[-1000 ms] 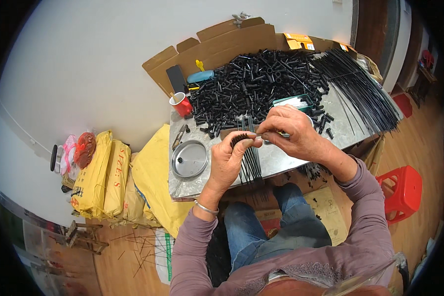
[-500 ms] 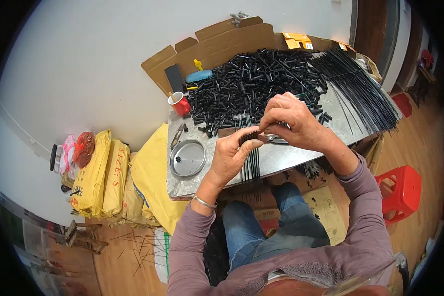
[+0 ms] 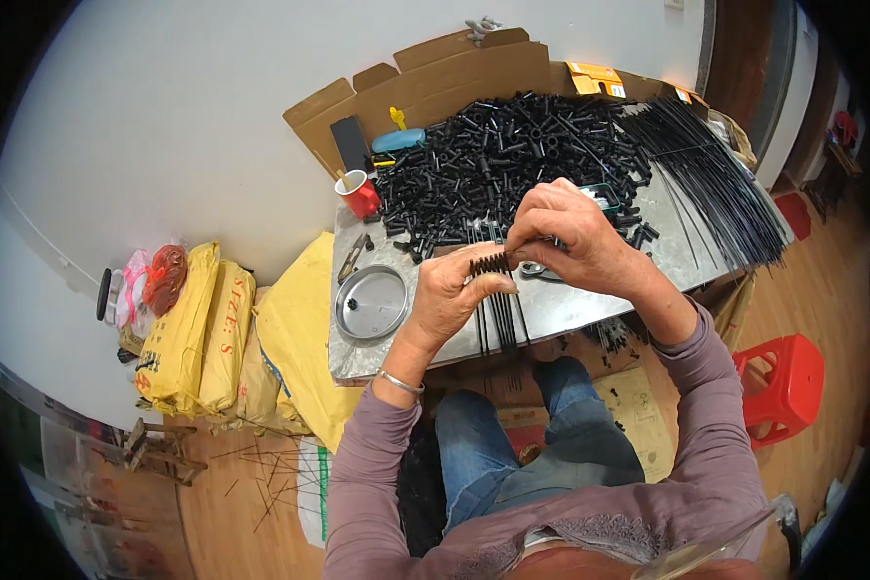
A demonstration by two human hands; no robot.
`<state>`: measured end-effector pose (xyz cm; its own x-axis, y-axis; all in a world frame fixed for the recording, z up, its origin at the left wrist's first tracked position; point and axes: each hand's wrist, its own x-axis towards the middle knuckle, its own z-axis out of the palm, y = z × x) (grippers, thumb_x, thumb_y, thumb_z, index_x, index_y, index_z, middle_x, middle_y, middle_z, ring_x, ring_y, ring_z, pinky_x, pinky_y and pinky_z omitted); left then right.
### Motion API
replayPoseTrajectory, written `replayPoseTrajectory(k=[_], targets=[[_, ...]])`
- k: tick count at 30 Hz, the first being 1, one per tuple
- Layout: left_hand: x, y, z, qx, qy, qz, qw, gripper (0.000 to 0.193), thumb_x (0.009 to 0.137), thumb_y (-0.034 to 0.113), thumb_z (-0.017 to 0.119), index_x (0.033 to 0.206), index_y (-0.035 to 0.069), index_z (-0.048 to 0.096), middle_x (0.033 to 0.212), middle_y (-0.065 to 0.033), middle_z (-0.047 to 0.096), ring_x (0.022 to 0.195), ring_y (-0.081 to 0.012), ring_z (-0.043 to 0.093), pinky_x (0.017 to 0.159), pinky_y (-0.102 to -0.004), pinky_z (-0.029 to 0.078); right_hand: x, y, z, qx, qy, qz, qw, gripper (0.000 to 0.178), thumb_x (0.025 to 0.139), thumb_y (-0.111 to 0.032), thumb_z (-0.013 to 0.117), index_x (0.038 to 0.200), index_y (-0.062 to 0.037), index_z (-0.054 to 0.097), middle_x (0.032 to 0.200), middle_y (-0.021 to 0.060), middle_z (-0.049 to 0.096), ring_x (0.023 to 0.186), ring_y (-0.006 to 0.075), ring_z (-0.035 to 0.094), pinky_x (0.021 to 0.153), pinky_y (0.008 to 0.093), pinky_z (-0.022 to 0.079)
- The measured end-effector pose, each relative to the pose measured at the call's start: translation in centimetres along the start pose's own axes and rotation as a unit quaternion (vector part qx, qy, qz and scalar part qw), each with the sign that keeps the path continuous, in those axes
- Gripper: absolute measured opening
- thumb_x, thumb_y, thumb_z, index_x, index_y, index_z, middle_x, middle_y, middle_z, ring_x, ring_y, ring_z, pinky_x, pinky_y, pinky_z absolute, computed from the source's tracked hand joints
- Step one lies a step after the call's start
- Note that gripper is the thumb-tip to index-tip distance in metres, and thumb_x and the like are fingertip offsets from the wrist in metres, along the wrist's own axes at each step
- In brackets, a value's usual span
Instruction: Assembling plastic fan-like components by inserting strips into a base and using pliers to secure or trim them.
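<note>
Gripping a bundle of thin black rods [image 3: 498, 300] in the head view, the left hand [image 3: 451, 295] is closing its fingers around the upper ends, so that the rods are hanging down past the near edge of the metal-topped table [image 3: 570, 309]. The right hand [image 3: 575, 237] is pinching with curled fingers at the rod tips, at about two o'clock from the left hand; whether it is holding a small fitting there cannot be told. Compared with a second ago, both hands are sitting closer together and slightly higher over the table, and the rod tips are now fanning in an even comb-like row, suggesting the work on the tips is advancing along the bundle. Lying at twelve o'clock from the hands is a heap of short black tubular fittings [image 3: 512, 155], matt and knobbly, backed by a cardboard box [image 3: 435, 77]. Spreading at two o'clock is a sheaf of long black rods [image 3: 715, 193]. Sitting at nine o'clock is a round shiny metal lid [image 3: 371, 303], with a red cup [image 3: 361, 194] at eleven o'clock.
</note>
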<state>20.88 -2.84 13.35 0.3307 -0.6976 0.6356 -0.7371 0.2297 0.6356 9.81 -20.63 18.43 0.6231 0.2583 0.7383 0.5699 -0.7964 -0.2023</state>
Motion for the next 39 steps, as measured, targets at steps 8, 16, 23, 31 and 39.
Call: replayPoseTrajectory(k=[8, 16, 23, 31, 39], targets=[[-0.3, -0.7, -0.2, -0.024, 0.032, -0.001, 0.999, 0.033, 0.08, 0.025, 0.072, 0.1, 0.0, 0.069, 0.087, -0.0074, 0.072, 0.077, -0.0127, 0.067, 0.069, -0.0263, 0.053, 0.3, -0.1, 1.1, 0.009, 0.018, 0.009, 1.0, 0.011, 0.074, -0.008, 0.07, 0.081, -0.0096, 0.061, 0.075, 0.0008, 0.056, 0.073, 0.0177, 0.055, 0.067, 0.032, 0.036], [-0.6, -0.6, -0.5, -0.057, 0.051, -0.027, 0.997, 0.03, 0.081, 0.025, 0.072, 0.097, 0.0, 0.07, 0.082, -0.0061, 0.071, 0.075, -0.0117, 0.066, 0.069, -0.0254, 0.053, 0.8, -0.1, 1.5, 0.014, 0.012, -0.002, 1.0, 0.011, 0.073, -0.007, 0.071, 0.08, -0.0079, 0.062, 0.076, 0.0024, 0.058, 0.072, 0.0188, 0.055, 0.067, 0.0319, 0.038], [-1.4, -1.0, 0.5, -0.067, 0.036, -0.067, 0.995, 0.029, 0.08, 0.025, 0.072, 0.096, 0.0, 0.07, 0.082, -0.0049, 0.071, 0.076, -0.0107, 0.066, 0.069, -0.0244, 0.053, 0.1, 0.0, 2.3, 0.086, 0.013, 0.056, 0.995, 0.009, 0.076, -0.008, 0.067, 0.081, -0.0087, 0.059, 0.075, 0.0015, 0.056, 0.072, 0.0193, 0.056, 0.067, 0.033, 0.037], [-1.2, -1.4, 0.7, -0.065, 0.029, -0.049, 0.996, 0.031, 0.081, 0.028, 0.071, 0.095, 0.0, 0.07, 0.081, -0.005, 0.071, 0.074, -0.011, 0.067, 0.066, -0.0243, 0.053, 0.4, -0.2, 1.4, 0.051, -0.002, 0.043, 0.998, 0.01, 0.074, -0.004, 0.069, 0.08, -0.0056, 0.062, 0.076, 0.0031, 0.058, 0.072, 0.0186, 0.056, 0.067, 0.032, 0.04], [-0.9, -1.2, 1.0, -0.129, 0.008, -0.042, 0.991, 0.028, 0.083, 0.026, 0.07, 0.091, -0.001, 0.07, 0.078, -0.0056, 0.07, 0.07, -0.0113, 0.066, 0.062, -0.0237, 0.052, 0.4, 0.4, 1.3, 0.085, -0.015, 0.039, 0.996, 0.014, 0.072, -0.007, 0.07, 0.082, -0.0034, 0.061, 0.077, 0.0044, 0.058, 0.071, 0.0198, 0.055, 0.065, 0.0321, 0.042]])
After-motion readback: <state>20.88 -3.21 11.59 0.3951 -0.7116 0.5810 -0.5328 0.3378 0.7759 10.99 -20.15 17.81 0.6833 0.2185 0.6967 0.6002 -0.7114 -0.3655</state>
